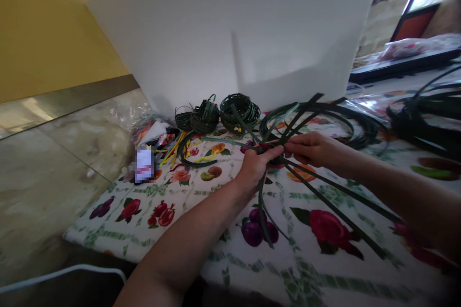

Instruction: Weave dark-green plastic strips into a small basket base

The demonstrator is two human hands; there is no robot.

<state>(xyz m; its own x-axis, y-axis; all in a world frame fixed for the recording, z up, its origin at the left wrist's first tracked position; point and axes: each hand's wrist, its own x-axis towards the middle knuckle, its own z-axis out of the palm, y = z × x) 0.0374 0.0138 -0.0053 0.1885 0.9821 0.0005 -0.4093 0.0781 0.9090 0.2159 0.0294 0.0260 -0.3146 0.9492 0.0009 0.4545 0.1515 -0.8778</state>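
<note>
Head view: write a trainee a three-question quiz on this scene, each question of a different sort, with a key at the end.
1. True or false: the left hand and the right hand both hold the dark green strips near where these meet.

2. Fill the gap: behind its printed fruit, the tablecloth has a ground colour of ____.

3. Choose one. Where are the woven green baskets?
A) In the left hand
B) In front of the white board
C) Under the tablecloth

Key: 1 true; 2 white; 3 B.
</note>
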